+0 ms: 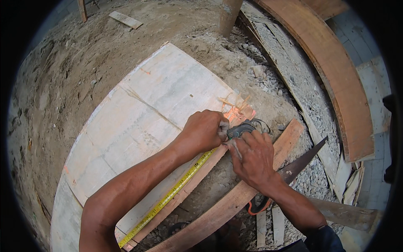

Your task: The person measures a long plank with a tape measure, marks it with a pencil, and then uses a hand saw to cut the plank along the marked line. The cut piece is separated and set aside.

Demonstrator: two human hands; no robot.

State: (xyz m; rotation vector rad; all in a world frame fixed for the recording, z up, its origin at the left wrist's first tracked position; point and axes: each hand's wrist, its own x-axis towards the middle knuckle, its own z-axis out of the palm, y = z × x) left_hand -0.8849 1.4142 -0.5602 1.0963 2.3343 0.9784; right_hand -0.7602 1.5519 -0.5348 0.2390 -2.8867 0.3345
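Observation:
A yellow tape measure blade (176, 187) lies along the right edge of a pale, worn plywood sheet (138, 109). My left hand (205, 130) is closed over the sheet's edge at the far end of the blade. Its fingertips are pinched together, and what lies between them is hidden. Close beside it, my right hand (254, 157) curls around the dark tape measure case (240, 128), which has a thin strap loop. Just beyond both hands, the sheet's corner is splintered and marked orange.
Right of the sheet, a wooden plank (289, 140) lies under my right wrist. A handsaw (304, 161) with an orange-edged handle rests across it. Farther right are gravel (312, 101) and a long brown board (331, 63). A post (229, 17) stands at the back on bare dirt.

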